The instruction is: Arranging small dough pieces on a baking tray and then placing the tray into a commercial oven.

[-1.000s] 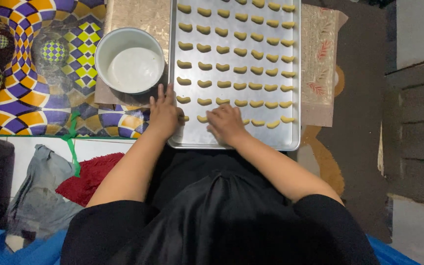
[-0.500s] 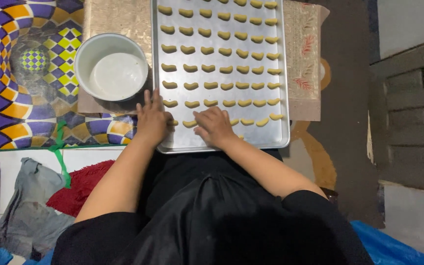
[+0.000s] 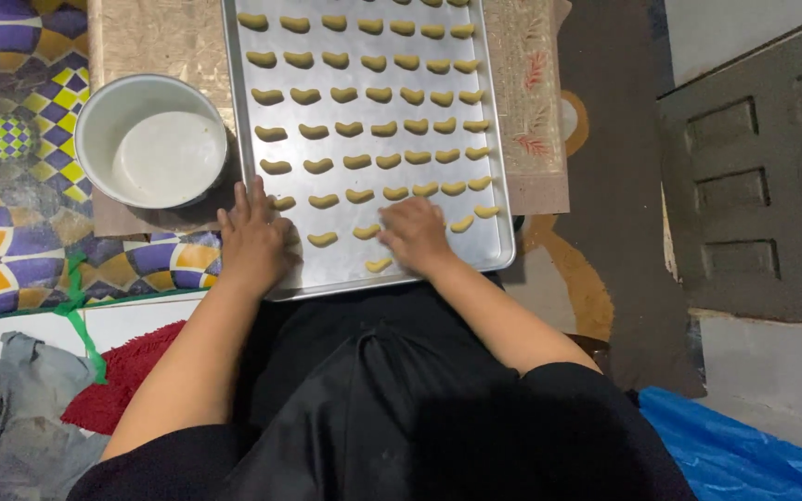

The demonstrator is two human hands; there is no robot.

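Pale yellow, crescent-shaped dough pieces (image 3: pixel 360 125) lie in neat rows on a metal baking tray (image 3: pixel 489 246). The right hand (image 3: pixel 412 234) curls, closed, over the nearest row; the left hand (image 3: pixel 252 239) rests flat, fingers spread, on the tray's corner beside a white bowl (image 3: pixel 152 141).

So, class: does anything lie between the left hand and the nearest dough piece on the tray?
Nothing visible does. The left hand rests on the tray, and the dough piece lies just beside it on bare metal.

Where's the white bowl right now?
In the head view, the white bowl sits upper left, just left of the metal baking tray, above the left hand.
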